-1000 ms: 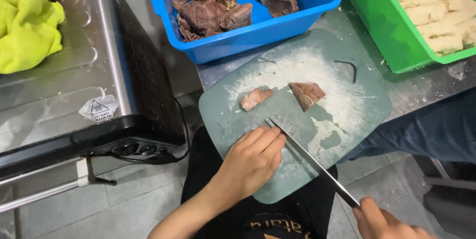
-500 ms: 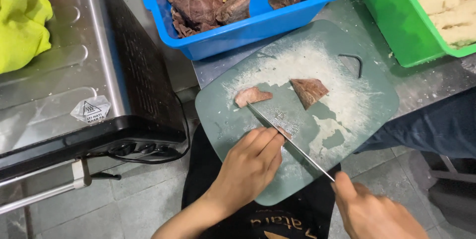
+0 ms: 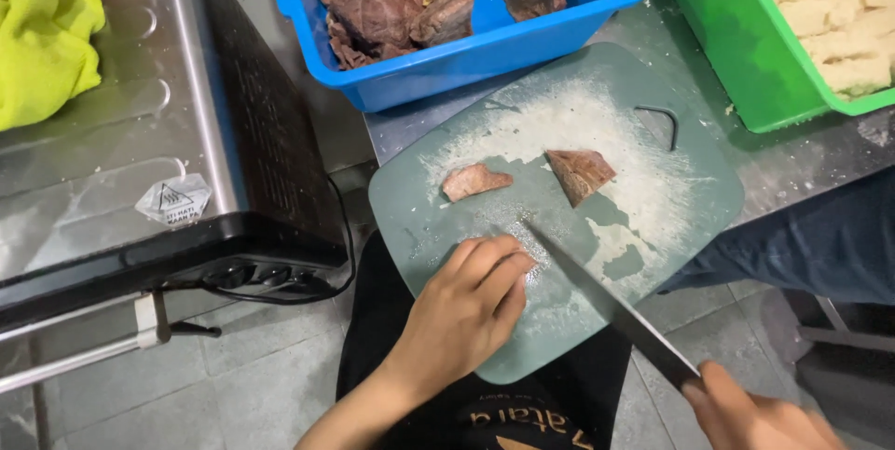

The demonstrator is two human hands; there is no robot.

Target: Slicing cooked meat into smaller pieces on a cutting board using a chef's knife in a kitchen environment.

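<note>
Left hand [image 3: 466,305], fingers curled, presses the floured grey-green plastic cutting board [image 3: 690,217] at frame centre; right hand [image 3: 760,417], lower right, grips a long steel knife [image 3: 606,305]. Two brown meat pieces [image 3: 475,180] lie above the blade, with a blue plastic tub of meat [image 3: 597,2] and green crate [image 3: 736,49] beyond.

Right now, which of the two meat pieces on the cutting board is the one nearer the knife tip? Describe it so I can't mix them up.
Find the grey-green cutting board dusted with white flour, in front of the blue tub. Two meat pieces lie near its middle. The one you want is the left piece, just above the left hand and beside the knife tip: pale pinkish and flat, whereas the right piece is darker brown and wedge-shaped.
</note>
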